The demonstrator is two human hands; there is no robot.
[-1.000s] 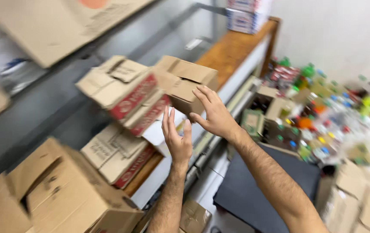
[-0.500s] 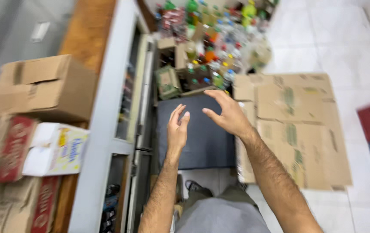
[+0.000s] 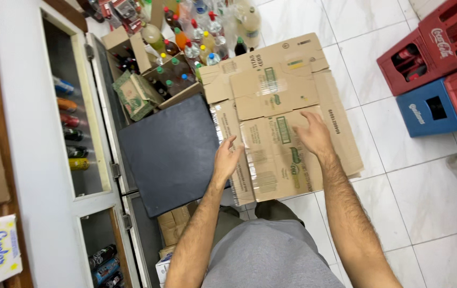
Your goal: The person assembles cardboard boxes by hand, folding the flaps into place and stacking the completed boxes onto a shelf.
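Both bare forearms reach forward and down over a stack of flattened cardboard boxes [image 3: 284, 112] lying on the white tiled floor [image 3: 399, 213]. The left hand [image 3: 227, 160] hovers at the cardboard's left edge, fingers loosely spread and slightly curled, holding nothing. The right hand [image 3: 314, 133] is over the middle of the cardboard, palm down, fingers splayed and released; whether it touches the surface I cannot tell.

The cardboard's near edge ends just ahead of the person's grey shorts [image 3: 271, 256]. Its right edge meets bare tiles, and that side gives the widest free room. Its left edge overlaps a dark flat slab [image 3: 170, 154] that lies beside it.

Beyond the cardboard's far edge stands a crowd of plastic bottles [image 3: 207, 32] with coloured caps, some in an open brown carton [image 3: 172, 80], closing off that side. Left of the slab runs a white counter cabinet [image 3: 26, 133] with glass doors and cans on its shelves. Well to the right of the cardboard sit red crates [image 3: 442, 48] and a blue crate [image 3: 428, 109], clear of both hands. A small carton [image 3: 175, 226] rests on the floor just behind the slab, near the left elbow.
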